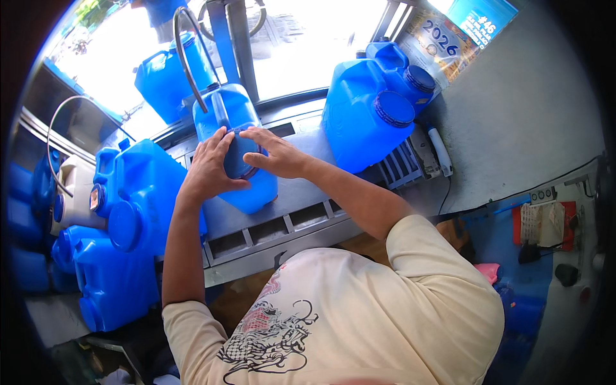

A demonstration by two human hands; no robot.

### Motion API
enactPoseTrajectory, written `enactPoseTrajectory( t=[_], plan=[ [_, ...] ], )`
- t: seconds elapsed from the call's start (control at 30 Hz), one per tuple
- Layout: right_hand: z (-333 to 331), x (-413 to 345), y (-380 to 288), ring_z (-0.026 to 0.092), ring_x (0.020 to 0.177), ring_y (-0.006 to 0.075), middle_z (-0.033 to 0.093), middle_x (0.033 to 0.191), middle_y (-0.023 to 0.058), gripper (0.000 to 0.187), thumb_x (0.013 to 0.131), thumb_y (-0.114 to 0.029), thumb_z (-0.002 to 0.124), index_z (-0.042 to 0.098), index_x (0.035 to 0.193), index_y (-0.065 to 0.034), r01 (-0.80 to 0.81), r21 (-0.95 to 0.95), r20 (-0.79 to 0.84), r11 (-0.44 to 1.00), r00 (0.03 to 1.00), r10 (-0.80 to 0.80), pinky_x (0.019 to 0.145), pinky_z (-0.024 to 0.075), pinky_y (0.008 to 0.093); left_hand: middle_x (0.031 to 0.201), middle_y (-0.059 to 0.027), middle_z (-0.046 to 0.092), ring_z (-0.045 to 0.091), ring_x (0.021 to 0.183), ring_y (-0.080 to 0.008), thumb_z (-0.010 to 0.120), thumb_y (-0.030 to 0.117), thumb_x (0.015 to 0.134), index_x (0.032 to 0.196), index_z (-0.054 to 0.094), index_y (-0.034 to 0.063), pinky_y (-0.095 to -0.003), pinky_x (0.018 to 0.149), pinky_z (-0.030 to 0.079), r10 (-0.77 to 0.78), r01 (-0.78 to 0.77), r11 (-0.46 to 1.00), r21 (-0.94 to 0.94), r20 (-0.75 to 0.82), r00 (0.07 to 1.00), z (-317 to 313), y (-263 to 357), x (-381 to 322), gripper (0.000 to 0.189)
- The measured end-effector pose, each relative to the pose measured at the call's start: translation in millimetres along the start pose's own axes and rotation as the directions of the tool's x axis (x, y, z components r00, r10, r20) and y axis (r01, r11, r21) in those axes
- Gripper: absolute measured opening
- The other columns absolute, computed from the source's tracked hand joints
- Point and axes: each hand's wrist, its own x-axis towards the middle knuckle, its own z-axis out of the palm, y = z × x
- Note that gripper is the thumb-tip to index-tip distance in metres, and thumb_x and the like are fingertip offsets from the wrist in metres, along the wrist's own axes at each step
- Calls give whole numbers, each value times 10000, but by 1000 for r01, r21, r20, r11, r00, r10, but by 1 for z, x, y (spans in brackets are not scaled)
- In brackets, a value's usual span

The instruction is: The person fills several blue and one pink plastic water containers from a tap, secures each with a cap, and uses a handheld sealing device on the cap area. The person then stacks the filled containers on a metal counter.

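A blue plastic water jug [250,197] stands upright on the metal counter [305,144] in front of me, its wide round cap [238,156] facing me. My left hand [209,166] rests at the left rim of that cap, fingers spread and thumb along the lower edge. From the right, my right hand [274,153] touches the cap's upper rim with its fingertips, the thumb over the cap. Fingertip contact is partly hidden. Above the jug's handle arches a curved metal spout [183,53].
More blue jugs [368,115] stand at the counter's right, beside a heat gun-like white tool [439,149]. Several blue jugs [154,178] and a whitish jug [79,185] crowd the left, near another curved spout [57,108]. A further blue jug [166,84] stands by the window.
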Motion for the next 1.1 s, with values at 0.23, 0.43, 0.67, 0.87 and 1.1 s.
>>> enactPoseTrajectory(
  t=[0.23,0.43,0.67,0.87,1.1],
  plan=[
    [-159,-2,94,532,1265,333,543,1349,232,667,901,-458,715,515,1382,-41,9,-48,-398,999,917,-27,1072,419,406,1558,-230,336,299,1453,-428,802,657,601,1517,399,151,-569,1163,274,-423,427,900,88,-60,904,16,59,23,1121],
    [-359,21,208,605,1157,242,629,1272,183,629,919,-444,689,555,1348,-4,-102,-39,-699,994,714,46,993,472,351,1531,-204,367,315,1435,-421,844,425,575,1482,425,212,-532,1169,283,-190,191,980,56,-15,982,5,41,20,1021],
    [-523,94,323,517,1303,359,526,1381,303,1015,744,-691,731,483,1404,39,-155,-102,-712,983,701,36,1069,417,424,1503,-192,404,346,1426,-388,896,455,589,1451,459,177,-485,1167,313,-257,258,963,-77,21,966,-4,54,36,1005],
    [-594,159,379,557,1067,252,541,1284,194,1045,758,-633,748,369,1469,33,-313,79,-858,946,462,224,771,470,347,1365,-269,541,544,1264,-408,708,586,824,1429,416,-61,-452,1063,428,-761,701,648,-299,-208,614,23,19,120,932],
    [-617,193,433,574,1223,353,568,1350,238,779,842,-632,607,582,1298,-1,-371,-5,-860,929,476,186,987,485,443,1252,-274,626,610,1170,-408,672,366,876,1356,520,-33,-447,992,480,-759,724,649,-233,-268,594,45,-16,144,642]
  ],
)
